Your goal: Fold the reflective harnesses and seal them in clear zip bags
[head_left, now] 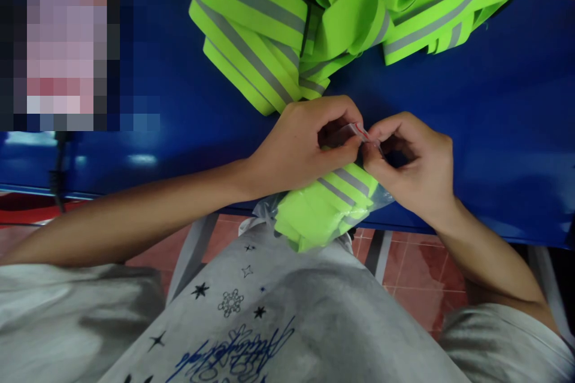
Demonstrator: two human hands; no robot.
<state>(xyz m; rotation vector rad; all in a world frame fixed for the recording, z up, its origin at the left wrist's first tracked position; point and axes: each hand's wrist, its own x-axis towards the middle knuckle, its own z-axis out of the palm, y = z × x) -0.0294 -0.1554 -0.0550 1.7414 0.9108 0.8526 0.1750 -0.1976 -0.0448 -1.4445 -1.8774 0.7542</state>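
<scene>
Both my hands pinch the top edge of a clear zip bag (268, 208), where a red line runs along the seal. My left hand (309, 137) has thumb and forefinger closed on one part of that edge. Close beside it, my right hand (413, 161) grips the edge with thumb and fingertips. Inside the bag lies a folded neon-yellow reflective strap (314, 212) with grey stripes. The bag hangs below my hands at the table's front edge, just over my lap. My left hand hides part of its upper side.
A large heap of neon-green reflective straps (251, 18) with grey stripes lies on the blue table (516, 131) beyond my hands. A dark cord (58, 173) hangs at the left edge. Red floor tiles (417, 269) and grey table legs show below. The upper left is blurred out.
</scene>
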